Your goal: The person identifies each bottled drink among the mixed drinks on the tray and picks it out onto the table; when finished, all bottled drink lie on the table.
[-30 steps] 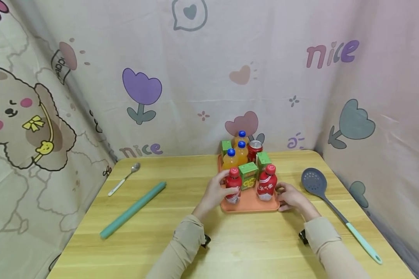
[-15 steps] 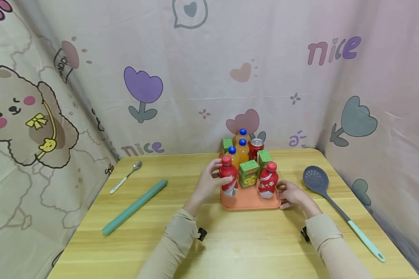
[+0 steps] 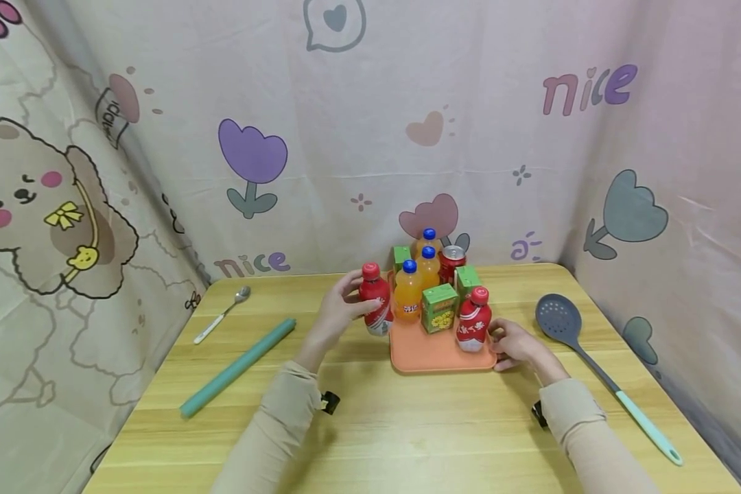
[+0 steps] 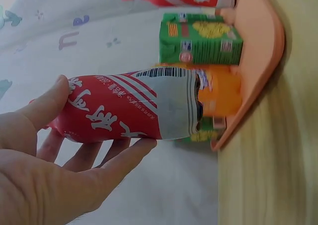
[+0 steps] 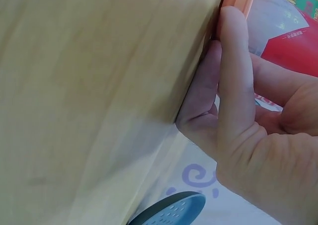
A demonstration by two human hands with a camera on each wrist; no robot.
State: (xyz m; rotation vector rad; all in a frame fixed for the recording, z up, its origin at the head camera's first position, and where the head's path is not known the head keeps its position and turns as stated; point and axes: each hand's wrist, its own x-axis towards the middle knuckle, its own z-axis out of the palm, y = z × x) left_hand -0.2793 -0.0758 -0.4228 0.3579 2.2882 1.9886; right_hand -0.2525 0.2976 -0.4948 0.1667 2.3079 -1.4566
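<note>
My left hand grips a red bottle with a red cap and holds it just off the left side of an orange tray. The left wrist view shows the thumb and fingers around this bottle, its pale base over the table. At the tray's front right corner, my right hand holds the rim; the right wrist view has its fingertips against that edge. A second red bottle stands on the tray beside the right hand, next to a green juice box.
Farther back on the tray are orange drink bottles with blue caps, more green boxes and a red can. A skimmer lies to the right. Leftward lie a teal rod and a spoon. A patterned curtain hangs behind.
My left hand has lifted the red bottle from the tray's front left and carried it leftward past the edge. The right hand stays at the tray's corner.
</note>
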